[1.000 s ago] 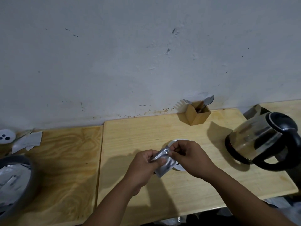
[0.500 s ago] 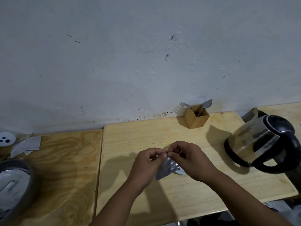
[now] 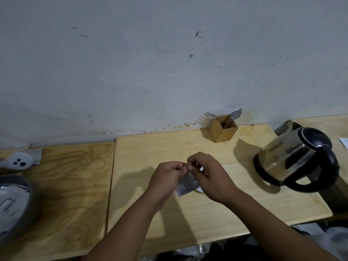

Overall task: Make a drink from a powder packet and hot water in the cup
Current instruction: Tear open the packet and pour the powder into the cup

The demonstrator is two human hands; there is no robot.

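Observation:
Both hands meet over the middle of the pale wooden table [image 3: 188, 147]. My left hand [image 3: 165, 176] and my right hand [image 3: 209, 176] each pinch the top edge of a small silver powder packet [image 3: 186, 186], which hangs down between them. The white cup [image 3: 199, 189] stands right under the hands and is almost wholly hidden; only a sliver of its rim shows below the right hand. A steel and black electric kettle [image 3: 295, 161] stands on the table to the right, about a hand's width from my right hand.
A small wooden holder [image 3: 223, 131] with a fork and spoon stands by the wall. On the darker left table [image 3: 66, 185] sit a grey bowl [image 3: 28, 202] holding silver packets, a white plug-like object [image 3: 17, 162] and a loose packet [image 3: 36, 155].
The hands have closed together on the packet's top edge, and the packet now hangs lower between them. The cup, partly visible a second ago, is almost fully covered.

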